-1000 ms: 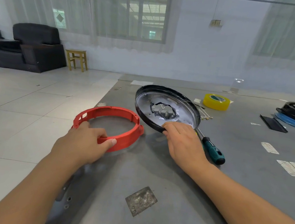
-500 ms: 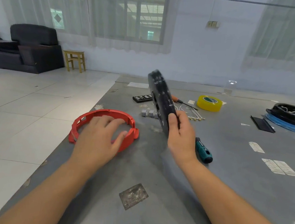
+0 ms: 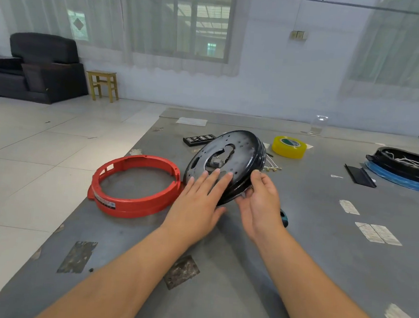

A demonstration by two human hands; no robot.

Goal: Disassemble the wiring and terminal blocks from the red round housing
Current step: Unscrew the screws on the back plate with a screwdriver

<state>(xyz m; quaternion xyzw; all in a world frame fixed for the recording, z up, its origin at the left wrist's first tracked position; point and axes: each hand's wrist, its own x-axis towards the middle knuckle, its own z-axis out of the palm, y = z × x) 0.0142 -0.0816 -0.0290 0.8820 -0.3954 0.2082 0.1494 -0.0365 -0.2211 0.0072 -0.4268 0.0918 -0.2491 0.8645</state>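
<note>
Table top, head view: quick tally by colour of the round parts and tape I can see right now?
Red: 1, the red ring housing
Black: 2, the black disc held in both hands, and the black round part on the blue ring
Blue: 1, the blue ring
Yellow: 1, the yellow tape roll
Total: 5

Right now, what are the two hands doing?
Left hand: open, straight fingers pressing the black disc.
Right hand: gripping the disc's rim.
</note>
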